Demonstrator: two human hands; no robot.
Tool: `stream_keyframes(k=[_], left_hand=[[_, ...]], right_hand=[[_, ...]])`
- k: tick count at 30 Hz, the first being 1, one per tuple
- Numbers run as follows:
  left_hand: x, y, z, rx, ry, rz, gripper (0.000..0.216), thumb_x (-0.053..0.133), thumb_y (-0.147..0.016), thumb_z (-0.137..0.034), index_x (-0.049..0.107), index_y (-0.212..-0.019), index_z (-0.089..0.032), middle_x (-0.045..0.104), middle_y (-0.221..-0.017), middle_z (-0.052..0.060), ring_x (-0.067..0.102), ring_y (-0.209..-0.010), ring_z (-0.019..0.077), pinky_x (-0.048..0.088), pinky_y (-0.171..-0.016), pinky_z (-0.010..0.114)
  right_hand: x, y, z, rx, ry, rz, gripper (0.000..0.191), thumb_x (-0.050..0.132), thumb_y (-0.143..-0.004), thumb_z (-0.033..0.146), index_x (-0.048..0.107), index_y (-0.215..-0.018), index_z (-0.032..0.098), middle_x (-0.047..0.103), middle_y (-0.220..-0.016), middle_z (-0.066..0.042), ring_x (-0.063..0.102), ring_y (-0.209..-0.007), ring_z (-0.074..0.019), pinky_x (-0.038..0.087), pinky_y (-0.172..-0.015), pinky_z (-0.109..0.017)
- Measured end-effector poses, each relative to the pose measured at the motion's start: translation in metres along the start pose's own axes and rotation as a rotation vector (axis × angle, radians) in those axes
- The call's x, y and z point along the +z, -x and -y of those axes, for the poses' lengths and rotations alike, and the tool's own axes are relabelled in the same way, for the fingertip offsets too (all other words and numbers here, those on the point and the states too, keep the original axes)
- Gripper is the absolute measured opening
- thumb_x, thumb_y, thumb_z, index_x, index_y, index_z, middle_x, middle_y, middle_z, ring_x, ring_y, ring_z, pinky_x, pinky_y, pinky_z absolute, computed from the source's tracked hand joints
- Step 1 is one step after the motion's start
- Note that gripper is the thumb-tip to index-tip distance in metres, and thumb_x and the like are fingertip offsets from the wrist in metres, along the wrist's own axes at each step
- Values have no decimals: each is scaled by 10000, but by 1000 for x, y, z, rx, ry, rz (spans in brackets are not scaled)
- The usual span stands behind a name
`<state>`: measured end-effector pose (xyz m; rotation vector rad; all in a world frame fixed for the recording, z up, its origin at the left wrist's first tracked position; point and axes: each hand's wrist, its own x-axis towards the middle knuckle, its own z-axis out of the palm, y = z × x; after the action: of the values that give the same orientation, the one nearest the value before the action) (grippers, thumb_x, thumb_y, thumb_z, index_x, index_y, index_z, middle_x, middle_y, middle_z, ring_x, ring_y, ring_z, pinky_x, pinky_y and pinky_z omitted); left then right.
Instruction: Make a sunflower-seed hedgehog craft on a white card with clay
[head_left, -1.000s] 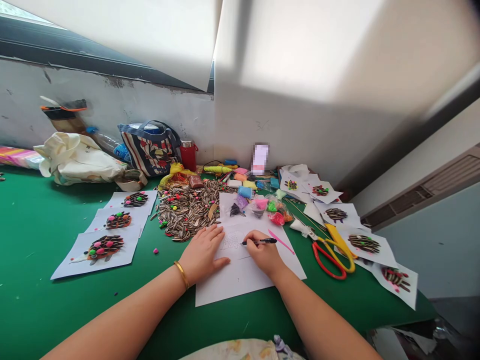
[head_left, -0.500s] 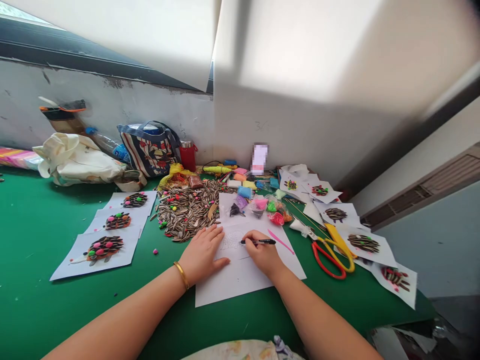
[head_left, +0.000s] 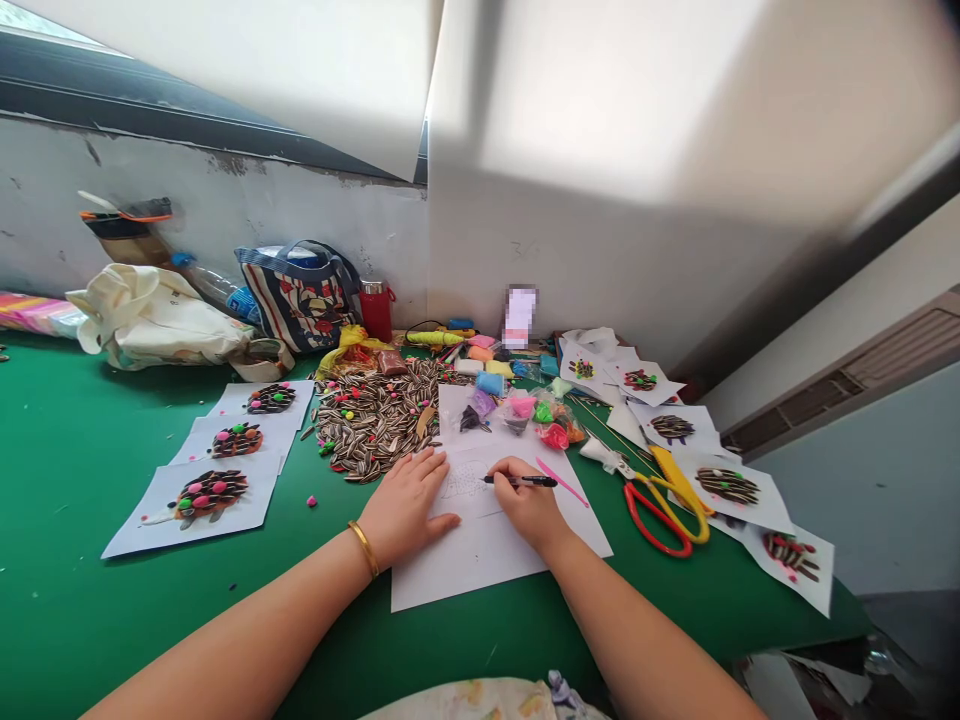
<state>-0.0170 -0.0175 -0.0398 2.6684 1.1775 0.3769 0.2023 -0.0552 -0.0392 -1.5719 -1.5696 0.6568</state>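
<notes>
My right hand point(head_left: 527, 505) is closed around a black pen point(head_left: 531, 481), its tip at a faint line drawing point(head_left: 466, 477) on white paper point(head_left: 465, 580). The drawing shows a rounded shape filled with small marks; part of it lies behind my hands. Flat on the sheet's left side rests my left hand point(head_left: 409, 508), fingers stretched out and thumb apart, with a gold bangle point(head_left: 363, 549) on the wrist. Beyond its fingertips spreads a heap of striped sunflower seeds point(head_left: 375, 420). A pink plastic stick point(head_left: 562, 482) lies on the paper right of the pen.
Finished-looking seed hedgehog cards point(head_left: 202, 500) lie at left, with more cards point(head_left: 739, 487) along the right edge. Scissors point(head_left: 667, 515) with red and yellow handles lie right of the paper. Bagged coloured clay point(head_left: 517, 410) sits behind it. Bags point(head_left: 300, 295) and a red bottle point(head_left: 375, 310) stand by the wall.
The pen and my right fingers have shifted very slightly to the right and up on the drawing. My left hand stays flat in the same place.
</notes>
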Motion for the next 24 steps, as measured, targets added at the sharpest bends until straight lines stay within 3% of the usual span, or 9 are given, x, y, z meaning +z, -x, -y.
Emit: stream_keyframes(k=[11,24], left_hand=[[1,0,0,0,2,-5,682,656,-772,-528,503,-1353,-207,440,-1478,112,326,-1402,298,211,-1174,485],[2,1,2,7,-1,-12,683,651,-772,-538,503,-1352,-209,441,-1478,109,325,-1403,296,210,-1175,483]], right_hand=[[0,-1,4,11,25,57,186,461,-855,256,646,-860,232,674,-802,2,608,-775,-175,449,-709,-285],[1,-1,-1,-11,-4,29,193,465,-873,287,647,-893,229,669,-808,-5,607,-767,-177,456,-706,-290]])
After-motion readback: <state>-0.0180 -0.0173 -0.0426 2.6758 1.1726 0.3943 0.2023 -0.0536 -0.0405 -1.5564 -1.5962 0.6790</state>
